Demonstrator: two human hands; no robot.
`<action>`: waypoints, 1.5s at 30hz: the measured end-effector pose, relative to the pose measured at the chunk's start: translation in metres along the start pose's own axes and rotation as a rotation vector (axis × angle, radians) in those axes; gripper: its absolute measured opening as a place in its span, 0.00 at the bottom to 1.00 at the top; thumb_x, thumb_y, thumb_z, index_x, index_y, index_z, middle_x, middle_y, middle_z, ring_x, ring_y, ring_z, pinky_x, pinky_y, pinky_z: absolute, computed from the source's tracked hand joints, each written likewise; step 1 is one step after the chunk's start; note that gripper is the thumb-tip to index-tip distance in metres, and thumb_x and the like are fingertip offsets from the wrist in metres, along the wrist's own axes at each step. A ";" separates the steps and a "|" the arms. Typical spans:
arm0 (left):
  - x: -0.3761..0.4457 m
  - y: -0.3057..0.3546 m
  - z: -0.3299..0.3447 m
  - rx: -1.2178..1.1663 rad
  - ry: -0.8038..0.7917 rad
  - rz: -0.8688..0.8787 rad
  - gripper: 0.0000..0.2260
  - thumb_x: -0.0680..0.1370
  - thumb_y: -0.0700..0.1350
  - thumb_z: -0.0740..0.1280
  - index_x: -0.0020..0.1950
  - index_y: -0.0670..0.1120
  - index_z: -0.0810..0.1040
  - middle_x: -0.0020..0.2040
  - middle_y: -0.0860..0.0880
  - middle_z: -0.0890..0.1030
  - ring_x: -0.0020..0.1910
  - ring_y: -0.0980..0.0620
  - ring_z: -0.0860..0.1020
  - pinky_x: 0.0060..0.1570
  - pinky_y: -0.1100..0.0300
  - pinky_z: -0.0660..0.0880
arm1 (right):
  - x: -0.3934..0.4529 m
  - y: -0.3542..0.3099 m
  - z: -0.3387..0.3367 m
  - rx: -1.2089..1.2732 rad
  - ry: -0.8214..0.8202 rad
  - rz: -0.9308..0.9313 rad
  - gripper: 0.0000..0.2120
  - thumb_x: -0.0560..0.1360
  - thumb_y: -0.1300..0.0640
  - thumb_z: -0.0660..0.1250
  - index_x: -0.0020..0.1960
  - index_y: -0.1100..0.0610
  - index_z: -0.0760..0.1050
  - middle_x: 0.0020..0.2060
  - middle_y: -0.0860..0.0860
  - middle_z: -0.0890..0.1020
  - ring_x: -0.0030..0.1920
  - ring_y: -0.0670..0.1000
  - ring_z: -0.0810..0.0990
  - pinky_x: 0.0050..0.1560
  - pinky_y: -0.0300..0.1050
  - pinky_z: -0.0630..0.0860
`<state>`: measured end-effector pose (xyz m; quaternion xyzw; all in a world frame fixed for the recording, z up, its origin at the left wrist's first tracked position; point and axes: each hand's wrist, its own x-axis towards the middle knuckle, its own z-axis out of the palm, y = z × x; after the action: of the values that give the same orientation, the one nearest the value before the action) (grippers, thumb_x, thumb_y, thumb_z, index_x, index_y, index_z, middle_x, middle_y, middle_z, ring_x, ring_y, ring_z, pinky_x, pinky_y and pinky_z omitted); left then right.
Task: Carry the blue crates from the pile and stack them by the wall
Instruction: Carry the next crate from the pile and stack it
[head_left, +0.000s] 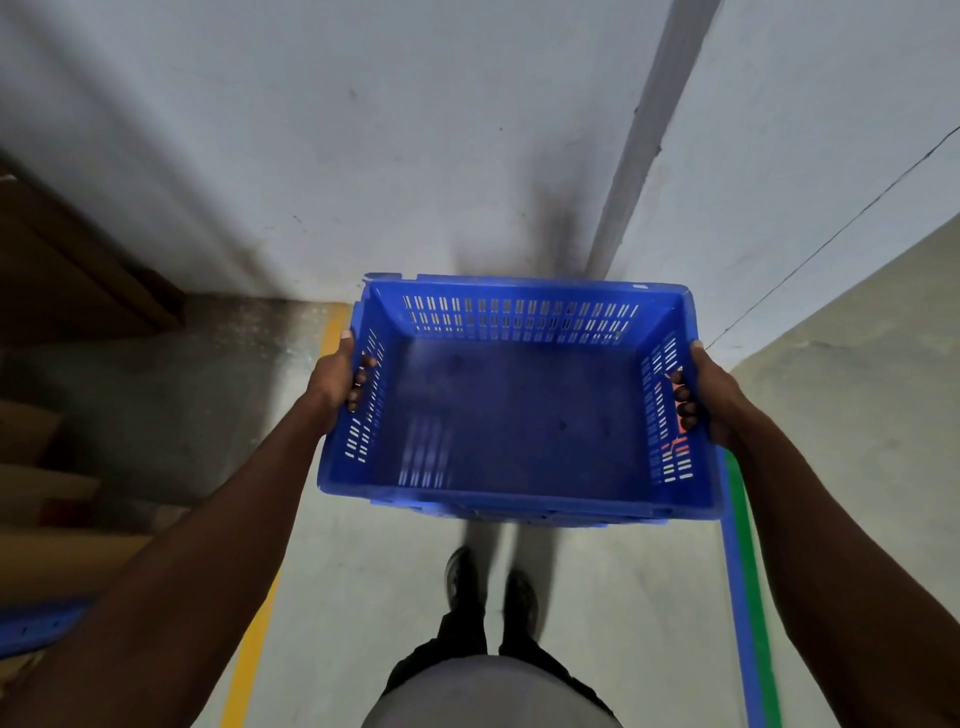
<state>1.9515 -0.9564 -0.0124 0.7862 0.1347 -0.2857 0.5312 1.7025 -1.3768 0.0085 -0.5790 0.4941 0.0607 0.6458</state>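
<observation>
An empty blue crate (514, 410) with slotted walls hangs in front of me above the floor, held level. My left hand (335, 374) grips its left handle, fingers curled through the opening. My right hand (709, 397) grips the right handle the same way. The crate's far edge is close to the pale wall (415, 156). Another blue rim shows just under the crate's near edge; whether it is a second crate I cannot tell.
Brown cardboard boxes (62, 291) stand at the left against the wall. A yellow floor line (254, 639) runs on the left, blue and green lines (745, 597) on the right. A blue edge (36, 629) lies at lower left. My feet (488, 587) stand below the crate.
</observation>
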 end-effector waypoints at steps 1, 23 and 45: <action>0.000 -0.001 0.000 0.004 -0.001 0.004 0.29 0.80 0.70 0.53 0.45 0.46 0.77 0.29 0.52 0.71 0.20 0.56 0.64 0.23 0.63 0.64 | -0.002 0.002 0.000 -0.003 0.001 -0.005 0.27 0.81 0.31 0.52 0.43 0.55 0.68 0.29 0.48 0.73 0.25 0.44 0.72 0.27 0.37 0.70; -0.002 -0.009 0.002 0.091 0.085 0.123 0.25 0.83 0.63 0.54 0.53 0.43 0.79 0.36 0.48 0.78 0.28 0.51 0.73 0.33 0.57 0.71 | 0.004 0.020 0.002 -0.098 0.097 -0.103 0.32 0.81 0.31 0.53 0.56 0.62 0.74 0.47 0.60 0.83 0.43 0.58 0.83 0.44 0.49 0.77; -0.117 0.010 0.032 -0.034 0.244 0.539 0.11 0.82 0.52 0.65 0.52 0.46 0.80 0.50 0.48 0.83 0.48 0.49 0.80 0.48 0.55 0.75 | -0.120 0.035 0.036 0.072 0.497 -0.390 0.15 0.79 0.38 0.62 0.43 0.48 0.76 0.47 0.56 0.84 0.50 0.60 0.84 0.55 0.61 0.80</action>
<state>1.8536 -0.9787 0.0556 0.8130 -0.0115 -0.0355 0.5810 1.6398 -1.2772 0.0643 -0.6367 0.5181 -0.2251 0.5250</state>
